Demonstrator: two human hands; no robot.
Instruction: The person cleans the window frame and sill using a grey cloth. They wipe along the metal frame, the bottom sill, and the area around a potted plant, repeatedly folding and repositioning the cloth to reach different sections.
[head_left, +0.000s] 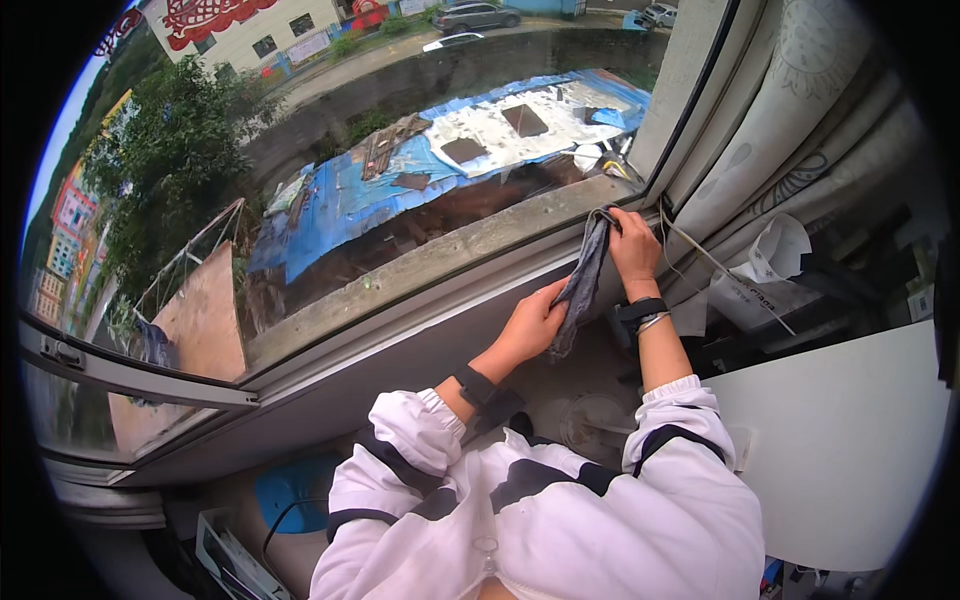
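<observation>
A grey cloth (582, 289) hangs bunched between my two hands, in front of the window sill. My right hand (634, 246) grips its upper end, close to the right corner of the window frame (420, 319). Lower down and to the left, my left hand (534, 322) holds the cloth's side between thumb and fingers. The cloth's top end touches or nearly touches the frame's lower track; which of the two, I cannot tell. Below my left hand its loose end dangles over the floor.
Patterned curtains (757, 150) hang at the right, with a thin white cable (724, 266) beside them. A white tabletop (832, 442) stands right of me. On the left are a window sash (142, 375) and a blue stool (289, 495). A round bucket (589, 424) sits below.
</observation>
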